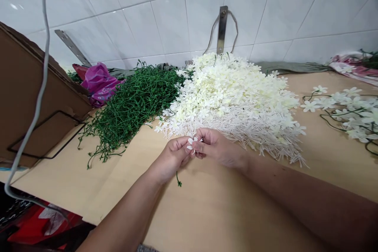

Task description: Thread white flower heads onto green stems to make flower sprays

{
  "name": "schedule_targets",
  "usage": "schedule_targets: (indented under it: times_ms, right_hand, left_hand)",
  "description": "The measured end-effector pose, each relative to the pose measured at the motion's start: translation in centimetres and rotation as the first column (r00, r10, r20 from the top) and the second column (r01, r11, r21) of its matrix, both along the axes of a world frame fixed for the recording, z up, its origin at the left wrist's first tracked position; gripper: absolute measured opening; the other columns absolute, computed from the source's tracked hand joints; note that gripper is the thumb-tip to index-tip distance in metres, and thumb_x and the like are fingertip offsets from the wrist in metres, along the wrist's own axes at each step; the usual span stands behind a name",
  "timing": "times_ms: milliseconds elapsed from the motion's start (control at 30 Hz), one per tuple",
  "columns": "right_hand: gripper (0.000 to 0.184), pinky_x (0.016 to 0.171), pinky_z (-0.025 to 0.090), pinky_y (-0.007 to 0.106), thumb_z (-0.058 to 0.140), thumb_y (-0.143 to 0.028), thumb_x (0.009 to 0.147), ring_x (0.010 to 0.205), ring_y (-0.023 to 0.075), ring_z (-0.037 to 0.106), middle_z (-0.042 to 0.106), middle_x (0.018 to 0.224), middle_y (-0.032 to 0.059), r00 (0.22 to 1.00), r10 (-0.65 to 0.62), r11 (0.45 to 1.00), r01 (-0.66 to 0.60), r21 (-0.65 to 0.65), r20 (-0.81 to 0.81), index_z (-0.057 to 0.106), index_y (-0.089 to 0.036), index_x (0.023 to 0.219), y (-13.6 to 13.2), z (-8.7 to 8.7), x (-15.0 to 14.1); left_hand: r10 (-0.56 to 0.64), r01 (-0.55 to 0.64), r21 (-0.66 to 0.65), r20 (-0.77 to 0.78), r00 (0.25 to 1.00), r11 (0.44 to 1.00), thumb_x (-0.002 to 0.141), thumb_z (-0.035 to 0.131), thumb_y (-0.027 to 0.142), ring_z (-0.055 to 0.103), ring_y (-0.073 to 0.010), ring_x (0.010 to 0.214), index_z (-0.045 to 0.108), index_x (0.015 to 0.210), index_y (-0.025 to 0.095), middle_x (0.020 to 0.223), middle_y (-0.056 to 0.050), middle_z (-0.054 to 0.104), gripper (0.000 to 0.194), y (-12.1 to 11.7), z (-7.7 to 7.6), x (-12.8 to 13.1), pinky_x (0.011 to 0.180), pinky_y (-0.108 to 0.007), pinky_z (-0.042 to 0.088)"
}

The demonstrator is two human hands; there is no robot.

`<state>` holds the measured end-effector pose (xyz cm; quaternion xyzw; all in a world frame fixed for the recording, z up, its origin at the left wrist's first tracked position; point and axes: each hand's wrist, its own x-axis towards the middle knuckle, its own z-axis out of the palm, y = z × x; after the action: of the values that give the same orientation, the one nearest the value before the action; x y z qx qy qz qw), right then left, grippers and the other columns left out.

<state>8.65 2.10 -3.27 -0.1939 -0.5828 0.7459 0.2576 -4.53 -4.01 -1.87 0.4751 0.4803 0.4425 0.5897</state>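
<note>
My left hand and my right hand meet above the table in front of the flower pile. Pinched between the fingertips of both is a white artificial flower. Below my left hand hangs the end of a green plastic stem, gripped in its closed fingers; where stem and flower join is hidden. Just behind my hands lies a big heap of white artificial flowers with pale stalks pointing toward me. Left of it sits a tangled heap of green stems.
Flowers on green stems lie at the right. A cardboard box stands on the left, with a grey cable hanging before it. A purple plastic bag rests behind the green heap. Metal brackets are fixed to the tiled wall.
</note>
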Motion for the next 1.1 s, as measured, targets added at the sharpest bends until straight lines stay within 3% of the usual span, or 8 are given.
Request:
schedule_targets:
  times_ms: [267,400,500,600,733,800,933,1100]
  right_hand:
    - [0.036,0.044,0.029,0.018,0.067,-0.041,0.059,0.046,0.0042,0.041,0.050,0.051,-0.0053,0.979,0.055,0.993,-0.074,0.092,0.198,0.042,-0.016,0.064,1.2,1.2,1.1]
    - [0.025,0.046,0.031,0.019,0.065,-0.034,0.064,0.052,0.0060,0.046,0.054,0.058,-0.0024,0.943,0.119,0.927,-0.217,0.305,0.310,0.049,-0.015,0.068,2.4,3.9,2.8]
    - [0.014,0.051,0.035,0.021,0.060,-0.028,0.069,0.056,0.0080,0.048,0.056,0.063,-0.0004,0.920,-0.031,0.823,-0.199,0.532,0.391,0.053,-0.015,0.070,2.9,5.5,3.3]
    - [0.009,0.058,0.037,0.024,0.054,-0.024,0.073,0.065,0.0109,0.049,0.057,0.072,0.0026,0.863,-0.328,0.635,-0.099,0.766,0.383,0.056,-0.015,0.073,3.2,5.3,2.4]
    - [0.019,0.071,0.036,0.030,0.049,-0.014,0.075,0.087,0.0187,0.047,0.056,0.090,0.0094,0.788,-0.515,0.288,-0.212,0.934,0.338,0.058,-0.014,0.092,3.4,3.7,-0.1]
    - [0.023,0.073,0.036,0.032,0.049,-0.010,0.073,0.092,0.0223,0.044,0.054,0.094,0.0123,0.746,-0.563,0.167,-0.320,0.933,0.356,0.058,-0.014,0.094,3.5,3.1,-1.2]
    - [0.023,0.071,0.035,0.033,0.047,-0.003,0.070,0.089,0.0246,0.044,0.054,0.092,0.0144,0.664,-0.645,0.077,-0.436,0.897,0.378,0.059,-0.013,0.086,3.8,2.4,-1.6]
    - [0.018,0.072,0.033,0.032,0.046,-0.003,0.071,0.083,0.0206,0.047,0.056,0.083,0.0096,0.696,-0.639,0.084,-0.360,0.929,0.327,0.058,-0.014,0.078,4.5,2.1,-0.4]
  left_hand:
    - [-0.055,0.063,0.055,-0.140,0.989,0.996,0.065,0.057,0.047,0.028,-0.0056,0.045,0.049,0.054,0.015,0.048,0.005,0.037,0.035,-0.5,1.5,0.1,0.045,-0.021,0.023]
    - [-0.100,0.136,0.112,-0.280,0.955,0.984,0.075,0.049,0.039,0.042,-0.0084,0.055,0.054,0.063,0.015,0.059,0.001,0.049,0.028,-0.5,1.4,0.4,0.053,-0.021,0.032]
    - [-0.156,0.270,0.187,-0.468,0.870,0.944,0.079,0.044,0.032,0.047,-0.0105,0.061,0.056,0.064,0.015,0.066,-0.002,0.054,0.026,-0.3,1.0,1.0,0.058,-0.023,0.036]
    - [-0.074,0.342,0.300,-0.645,0.760,0.891,0.081,0.041,0.029,0.050,-0.0134,0.070,0.059,0.064,0.016,0.071,-0.004,0.056,0.028,0.0,0.7,1.5,0.066,-0.025,0.038]
    - [0.191,0.203,0.407,-0.740,0.645,0.891,0.082,0.037,0.028,0.049,-0.0146,0.070,0.057,0.063,0.017,0.069,-0.004,0.054,0.029,0.5,0.4,1.0,0.066,-0.026,0.037]
    - [0.360,0.056,0.474,-0.737,0.572,0.879,0.080,0.038,0.025,0.048,-0.0148,0.069,0.057,0.066,0.018,0.070,-0.004,0.054,0.024,0.9,0.1,-0.1,0.064,-0.027,0.037]
    - [0.586,-0.224,0.543,-0.728,0.355,0.810,0.075,0.045,0.026,0.049,-0.0156,0.067,0.060,0.083,0.019,0.078,-0.004,0.055,0.018,2.1,-0.9,-3.0,0.062,-0.028,0.038]
    - [0.560,-0.249,0.513,-0.810,0.176,0.821,0.073,0.047,0.030,0.051,-0.0190,0.076,0.059,0.096,0.021,0.082,-0.005,0.053,0.027,3.4,-1.6,-3.9,0.071,-0.031,0.039]
